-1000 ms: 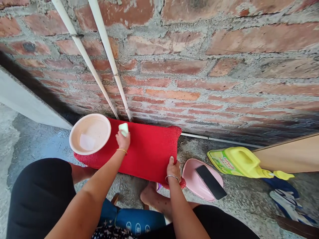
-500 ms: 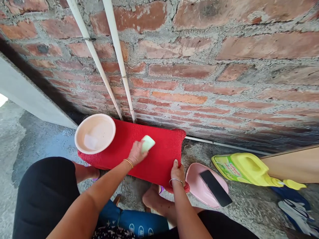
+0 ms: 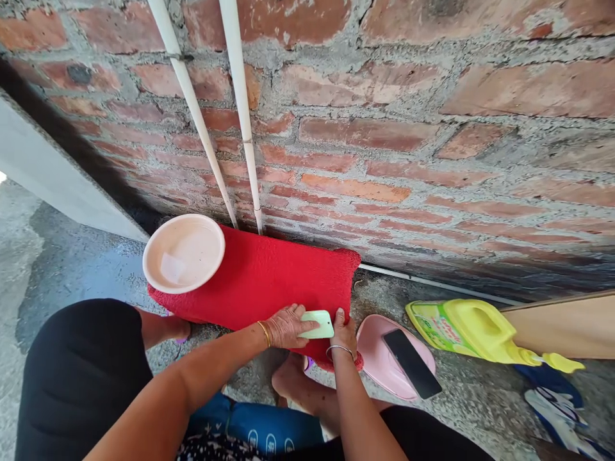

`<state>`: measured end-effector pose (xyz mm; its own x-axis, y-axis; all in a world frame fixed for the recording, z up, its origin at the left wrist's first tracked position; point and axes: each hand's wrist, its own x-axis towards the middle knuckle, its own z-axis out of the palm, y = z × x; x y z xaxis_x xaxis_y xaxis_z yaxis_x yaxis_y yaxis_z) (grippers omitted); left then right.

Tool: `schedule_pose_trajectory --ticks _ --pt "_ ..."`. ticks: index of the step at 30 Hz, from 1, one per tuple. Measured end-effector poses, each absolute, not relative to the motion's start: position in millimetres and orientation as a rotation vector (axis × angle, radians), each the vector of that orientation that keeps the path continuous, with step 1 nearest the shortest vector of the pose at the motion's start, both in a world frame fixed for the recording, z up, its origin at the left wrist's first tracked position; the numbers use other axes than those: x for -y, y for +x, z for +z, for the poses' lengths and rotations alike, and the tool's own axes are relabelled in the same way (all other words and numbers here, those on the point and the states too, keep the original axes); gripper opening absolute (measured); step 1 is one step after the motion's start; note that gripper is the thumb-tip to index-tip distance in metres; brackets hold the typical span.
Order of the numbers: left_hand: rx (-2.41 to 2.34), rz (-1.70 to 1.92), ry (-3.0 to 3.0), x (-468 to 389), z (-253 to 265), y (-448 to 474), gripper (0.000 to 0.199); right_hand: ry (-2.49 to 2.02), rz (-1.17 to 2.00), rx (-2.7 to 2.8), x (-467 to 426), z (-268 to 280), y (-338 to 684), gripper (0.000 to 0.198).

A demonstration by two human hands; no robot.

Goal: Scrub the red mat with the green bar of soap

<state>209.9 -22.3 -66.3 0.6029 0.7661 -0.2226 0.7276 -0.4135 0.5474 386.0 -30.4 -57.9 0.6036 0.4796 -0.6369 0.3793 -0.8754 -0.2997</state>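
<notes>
A red cloth (image 3: 273, 269) lies stretched over a long, low support. My left hand (image 3: 288, 328) is closed around a pale green scrub brush (image 3: 319, 324) with a small hole at one end; its underside is hidden against the cloth near the right end. My right hand (image 3: 343, 334) grips the cloth's right edge, thumb on top and fingers out of sight below. The brush's tip is close beside my right thumb. On the cloth's left end stands a pale pink basin (image 3: 216, 262) with water and a whitish piece inside.
Right of the cloth, a black phone (image 3: 412, 363) rests on a pink plastic lid or dish (image 3: 372, 333). A yellow detergent jug (image 3: 473, 326) lies beyond, near shoes (image 3: 557, 410). The brick wall (image 3: 355, 134) with white pipes (image 3: 240, 96) borders the far side.
My left hand has moved the brush right and nearer to me, from the cloth's middle to beside my right hand. My right hand keeps its hold on the edge. The view has shifted slightly.
</notes>
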Motion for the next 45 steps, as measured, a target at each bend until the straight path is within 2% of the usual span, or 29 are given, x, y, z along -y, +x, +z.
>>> schedule_pose_trajectory --ticks 2,4,7,9,13,17,19,21,26,29,31,35,37,39,45 --pt "-1.228 0.130 2.194 18.9 -60.2 195.4 0.062 -2.691 1.112 0.718 30.9 -59.5 386.0 0.074" --pt "-1.606 0.253 1.997 0.6 -49.5 167.7 0.057 -2.683 1.087 0.724 31.1 -58.5 385.2 0.073" --pt "-2.299 0.440 1.391 -35.7 -33.1 126.9 0.046 -2.672 1.097 0.721 30.7 -54.1 383.6 0.072" --pt "-2.455 0.459 1.193 -50.9 -27.6 115.0 0.050 -2.675 1.114 0.711 30.3 -51.5 382.9 0.073" --pt "-2.367 0.431 1.301 -39.2 -32.9 140.1 0.048 -2.684 1.110 0.725 30.1 -50.4 382.7 0.072" --pt "-1.508 0.195 1.960 -7.2 -42.0 185.2 0.055 -2.699 1.129 0.735 30.0 -51.4 383.1 0.072" --pt "-1.245 0.145 2.100 -6.4 -41.5 195.3 0.058 -2.709 1.136 0.733 29.9 -51.6 383.2 0.071" --pt "-1.386 0.225 2.058 -20.6 -37.1 194.7 0.055 -2.709 1.135 0.732 30.0 -51.7 383.2 0.071" --pt "-2.292 0.465 1.357 -83.3 -21.3 182.6 0.044 -2.716 1.121 0.736 30.6 -51.7 383.0 0.071" --pt "-2.373 0.462 1.255 -97.9 -20.9 200.1 0.049 -2.719 1.113 0.722 31.0 -53.0 383.2 0.071" --pt "-2.199 0.403 1.430 -91.4 -25.4 223.9 0.049 -2.708 1.109 0.714 31.3 -55.4 383.9 0.072" --pt "-1.371 0.168 1.925 -58.6 -34.2 264.9 0.052 -2.694 1.098 0.730 32.0 -62.2 386.7 0.077" --pt "-1.151 0.151 2.051 -43.6 -34.8 264.9 0.054 -2.689 1.099 0.744 32.5 -64.4 388.0 0.081" --pt "-1.265 0.209 2.086 -33.3 -33.2 246.3 0.055 -2.683 1.099 0.750 32.8 -64.4 388.7 0.081" --pt "-2.290 0.393 1.637 -23.5 -27.4 127.6 0.043 -2.619 1.138 0.706 32.9 -53.6 387.2 0.073"
